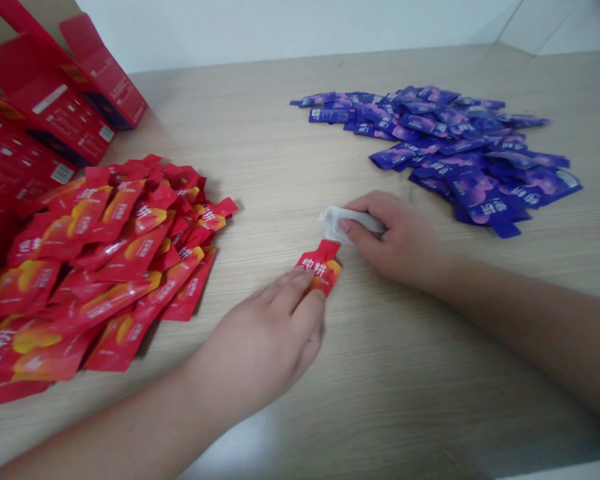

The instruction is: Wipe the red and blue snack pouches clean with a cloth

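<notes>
My left hand (267, 333) is closed over a red sachet (319, 265) that lies on the table, its spout end pointing away from me. The fingers cover the lower part of the sachet, so that part is hidden. Just beyond the spout, my right hand (395, 237) grips a crumpled white wipe (336, 223) between thumb and fingers. The wipe rests on the tabletop close to the spout tip. Left of my left hand spreads a heap of red sachets (130, 253) with yellow-orange print.
A pile of purple sachets (460, 143) lies at the back right. Red cardboard boxes (55, 107) with raised flaps stand at the back left, behind the red heap. The wood-grain table (260, 147) meets a white wall (300, 30).
</notes>
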The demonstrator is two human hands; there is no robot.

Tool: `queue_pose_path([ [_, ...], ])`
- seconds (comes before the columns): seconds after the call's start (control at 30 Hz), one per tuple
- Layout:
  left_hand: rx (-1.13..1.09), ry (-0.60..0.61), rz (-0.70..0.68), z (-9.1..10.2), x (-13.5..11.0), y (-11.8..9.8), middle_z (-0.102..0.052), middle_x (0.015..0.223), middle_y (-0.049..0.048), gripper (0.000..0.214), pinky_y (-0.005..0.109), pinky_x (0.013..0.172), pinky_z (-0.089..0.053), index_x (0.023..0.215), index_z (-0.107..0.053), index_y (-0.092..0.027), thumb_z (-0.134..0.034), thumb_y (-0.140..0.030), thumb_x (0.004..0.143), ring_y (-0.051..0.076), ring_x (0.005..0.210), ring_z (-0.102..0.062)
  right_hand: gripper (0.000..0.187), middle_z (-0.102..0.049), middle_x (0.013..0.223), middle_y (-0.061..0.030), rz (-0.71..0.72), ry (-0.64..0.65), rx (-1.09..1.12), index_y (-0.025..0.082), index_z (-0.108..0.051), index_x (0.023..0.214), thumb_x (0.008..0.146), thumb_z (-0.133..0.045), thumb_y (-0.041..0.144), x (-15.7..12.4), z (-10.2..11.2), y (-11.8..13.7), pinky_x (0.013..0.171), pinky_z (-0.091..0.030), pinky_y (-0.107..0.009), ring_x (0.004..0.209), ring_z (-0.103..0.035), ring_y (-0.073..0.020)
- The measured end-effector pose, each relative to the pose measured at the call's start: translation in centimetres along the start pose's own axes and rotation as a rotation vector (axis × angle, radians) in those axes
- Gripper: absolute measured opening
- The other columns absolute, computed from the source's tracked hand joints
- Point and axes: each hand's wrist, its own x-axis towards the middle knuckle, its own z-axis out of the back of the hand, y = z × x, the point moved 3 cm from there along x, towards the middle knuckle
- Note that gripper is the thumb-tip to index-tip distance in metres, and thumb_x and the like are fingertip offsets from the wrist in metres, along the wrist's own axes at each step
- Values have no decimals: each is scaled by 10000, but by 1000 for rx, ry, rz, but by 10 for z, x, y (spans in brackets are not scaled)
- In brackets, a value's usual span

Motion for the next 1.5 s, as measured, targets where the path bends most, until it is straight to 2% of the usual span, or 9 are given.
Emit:
queue_pose_path([
  [0.13, 2, -70, 92, 6, -2, 10, -496, 1662, 172, 518, 441, 1019, -649, 1560, -489, -184, -442, -134, 1047, 302, 1389, -649, 109, -776, 981, -64, -87, -99, 32, 261, -742, 1031, 1002, -686, 350, -2, 6, -2, 817, -560, -442, 897, -713, -282],
  [0.3, -8, 27, 165, 4, 5, 23, -709, 1380, 138, 407, 584, 1085, -556, 1397, -669, -168, -460, -191, 1049, 345, 1224, -675, 143, -764, 935, -62, -115, -156, 81, 258, -732, 1013, 1011, -675, 388, -5, 9, -2, 779, -559, -443, 864, -708, -281],
  [0.5, -176, 225, -140, 7, 6, 13, -548, 1654, 26, 566, 541, 1203, -442, 1584, -538, -292, -612, -426, 1039, 328, 1407, -560, 133, -764, 932, -61, -77, -154, 96, 268, -730, 1018, 1014, -673, 388, -6, 9, -1, 767, -556, -438, 854, -706, -275],
  [0.67, -71, 224, -15, -2, 2, 4, -570, 1599, 181, 1024, 571, 1120, -507, 1588, -520, -150, -774, -794, 833, 418, 1316, -608, 116, -776, 964, -58, -4, -129, 101, 273, -718, 1031, 1009, -681, 380, -6, 7, 0, 770, -568, -434, 857, -706, -267],
  [0.83, -101, 118, 53, -10, -1, 16, -355, 1712, 319, 1495, 653, 1273, -331, 1714, -131, -69, -760, -951, 684, 480, 1569, -396, 86, -779, 1004, -54, 80, -75, 157, 280, -717, 1057, 1005, -683, 339, -12, 11, 10, 812, -580, -440, 878, -712, -261],
  [0.97, -152, 166, 60, -13, -1, 22, -306, 1749, 286, 1448, 634, 1348, -195, 1728, -31, -134, -811, -846, 738, 416, 1641, -305, 168, -777, 1066, -52, 253, 191, 334, 258, -718, 1152, 988, -688, 269, -24, 9, 35, 863, -588, -390, 955, -724, -234],
  [1.07, -174, 158, 92, -12, 0, 17, -315, 1751, 268, 1416, 632, 1343, -221, 1726, 16, -173, -849, -748, 764, 388, 1633, -338, 156, -769, 1101, -44, 345, 553, 338, 249, -739, 1093, 956, -702, 184, -36, 0, 57, 950, -575, -368, 1037, -716, -223],
  [1.13, -182, 152, 126, -11, 1, 13, -346, 1736, 275, 1431, 637, 1329, -263, 1719, 37, -170, -875, -713, 759, 387, 1622, -363, 181, -763, 1114, -37, 329, 692, 257, 252, -749, 1058, 925, -726, 132, -42, -4, 65, 1008, -559, -382, 1079, -708, -233],
  [1.5, -174, 151, 167, -11, 1, 13, -380, 1712, 295, 1269, 633, 1322, -309, 1704, -65, -108, -817, -660, 844, 403, 1610, -379, 91, -747, 1077, -107, 269, 518, -46, 189, -778, 1025, 968, -710, 209, -24, -14, 46, 963, -562, -449, 1019, -697, -276],
])
